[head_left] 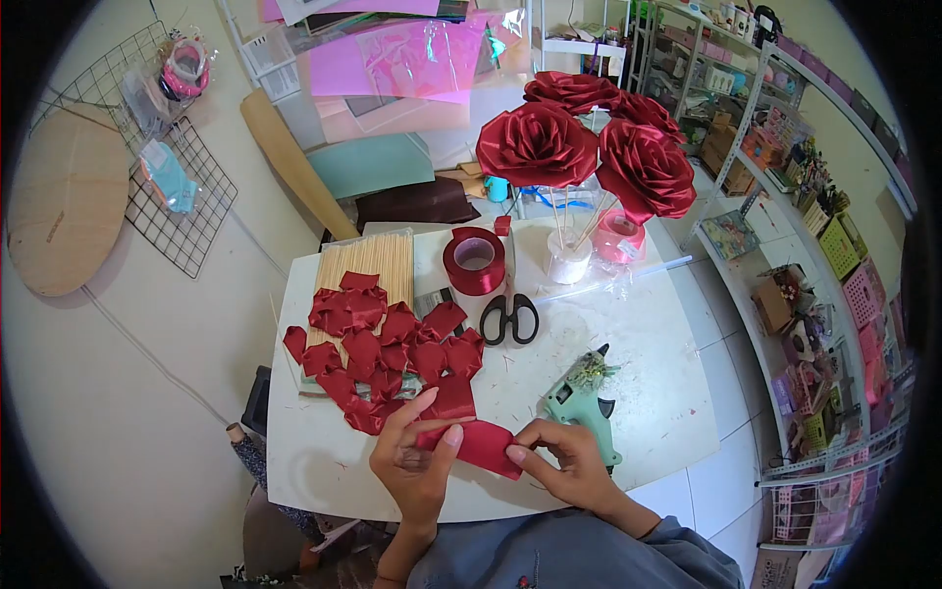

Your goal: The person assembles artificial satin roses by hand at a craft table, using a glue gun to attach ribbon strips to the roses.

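Two bare hands meet over the near edge of the desk (667, 432), with a red satin piece (483, 450) stretched between them. The right hand (567, 465) pinches its right end between thumb and forefinger; the left hand (417, 476) grips the other end, its thumb laid on the cloth and its forefinger raised. A thin pale strip by the left thumb could be a stick or another finger; the view is too small to be sure.

Just beyond the left hand lies a square red scrap (452, 395), beside a loose heap of curled red petals (363, 355). Past the right hand, a mint-green glue gun (581, 410) rests on its side, nozzle pointing away.

Farther in, black-handled scissors (509, 320) lie near a roll of red ribbon (454, 265). To their left, the heap partly covers a bundle of thin wooden sticks (365, 257).

Toward the far right side of the desk, a white pot (569, 263) holds the stems of large red roses (538, 145), next to a pink roll (620, 236). Beyond stand metal shelves (751, 177) full of supplies.
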{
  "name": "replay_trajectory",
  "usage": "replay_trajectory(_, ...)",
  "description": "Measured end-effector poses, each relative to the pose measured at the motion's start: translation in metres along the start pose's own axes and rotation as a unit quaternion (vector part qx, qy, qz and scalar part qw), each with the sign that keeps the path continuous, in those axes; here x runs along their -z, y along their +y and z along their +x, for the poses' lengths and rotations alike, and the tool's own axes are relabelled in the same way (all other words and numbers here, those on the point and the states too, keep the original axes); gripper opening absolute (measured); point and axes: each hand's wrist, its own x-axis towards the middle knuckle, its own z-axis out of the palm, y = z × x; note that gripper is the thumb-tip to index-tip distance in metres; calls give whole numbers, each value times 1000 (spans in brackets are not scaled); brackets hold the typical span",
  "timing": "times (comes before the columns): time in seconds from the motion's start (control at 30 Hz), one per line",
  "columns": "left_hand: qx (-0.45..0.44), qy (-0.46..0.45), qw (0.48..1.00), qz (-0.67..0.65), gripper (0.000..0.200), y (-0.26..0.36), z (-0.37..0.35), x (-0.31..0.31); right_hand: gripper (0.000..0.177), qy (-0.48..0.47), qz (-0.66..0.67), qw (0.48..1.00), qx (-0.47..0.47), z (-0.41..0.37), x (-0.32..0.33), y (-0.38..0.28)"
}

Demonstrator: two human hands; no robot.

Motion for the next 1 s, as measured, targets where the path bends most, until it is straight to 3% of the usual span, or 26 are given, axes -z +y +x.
replay_trajectory(0.03,0,0,1000,-1,40,0,1,4,12,3,-18,1000,1,0,1,0)
replay_trajectory(0.1,-13,-122,991,-52,44,-1,4,13,12,-17,-45,999,0,0,3,-10)
replay_trajectory(0.2,51,-166,975,-136,49,-3,3,24,13,-55,-87,995,1,0,5,-13)
replay_trajectory(0.3,66,-229,965,-112,50,-3,6,38,13,-84,-113,990,-2,-1,5,-14)
replay_trajectory(0.47,46,-230,969,-83,49,-9,10,53,14,-105,-153,983,-3,0,4,-14)
replay_trajectory(0.57,15,-202,968,-147,49,-15,12,60,14,-93,-164,982,-11,1,5,-14)
replay_trajectory(0.67,31,-45,987,-149,62,-19,13,77,14,-81,-164,983,-13,1,8,-15)
replay_trajectory(0.77,-7,14,973,-232,50,-11,17,99,14,-76,-170,982,-26,-2,11,-17)
replay_trajectory(0.8,-7,14,973,-232,50,-11,19,100,14,-72,-173,982,-30,-2,12,-17)
replay_trajectory(0.87,-93,127,969,-192,36,-7,23,98,14,-69,-176,981,-35,-3,15,-16)
replay_trajectory(0.9,-93,127,969,-192,36,-7,23,96,14,-72,-182,980,-28,-3,16,-15)
replay_trajectory(0.97,-95,-27,992,79,27,-2,23,82,14,-74,-190,979,-20,-3,18,-15)
replay_trajectory(1.0,-107,-140,979,101,25,-5,23,75,14,-98,-207,973,-5,-3,19,-16)
